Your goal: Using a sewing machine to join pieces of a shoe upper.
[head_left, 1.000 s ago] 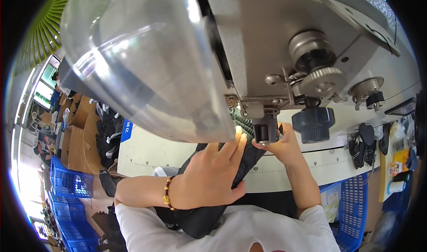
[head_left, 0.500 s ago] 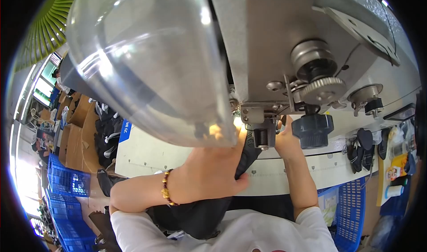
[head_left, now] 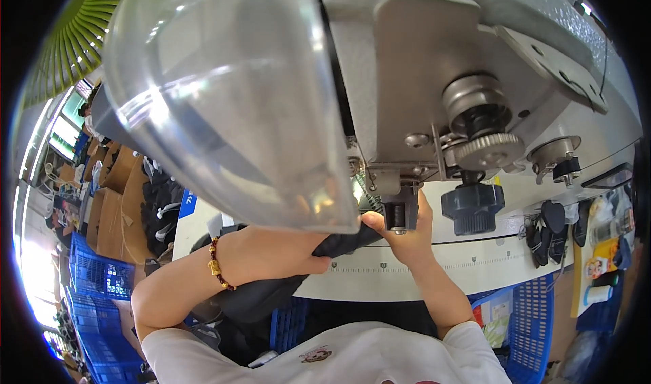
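My left hand (head_left: 281, 252), with a beaded bracelet on its wrist, is closed on a black fabric piece (head_left: 349, 243) in front of the sewing machine head (head_left: 413, 58). Its thumb lies along the near side of the fabric; its fingertips are hidden behind the clear plastic shield (head_left: 224, 113). Dark material hangs from this hand toward my lap. My right hand (head_left: 410, 238) is beneath the machine's front parts, thumb against the far right end of the fabric. The black knob (head_left: 472, 204) is just right of that hand, and metal parts cover some of its fingers.
A pale machine table (head_left: 380, 286) with a ruler scale curves in front of me. Blue plastic crates (head_left: 102, 269) stand at the left, near cardboard boxes (head_left: 105, 225). Dark shoe parts (head_left: 548, 228) lie at the table's right end, by a thread spool (head_left: 598, 294). A green fan (head_left: 81, 31) shows upper left.
My left hand has drawn left with the black fabric, away from the machine's needle area. My right hand has shifted slightly left, and its thumb now shows at the fabric.
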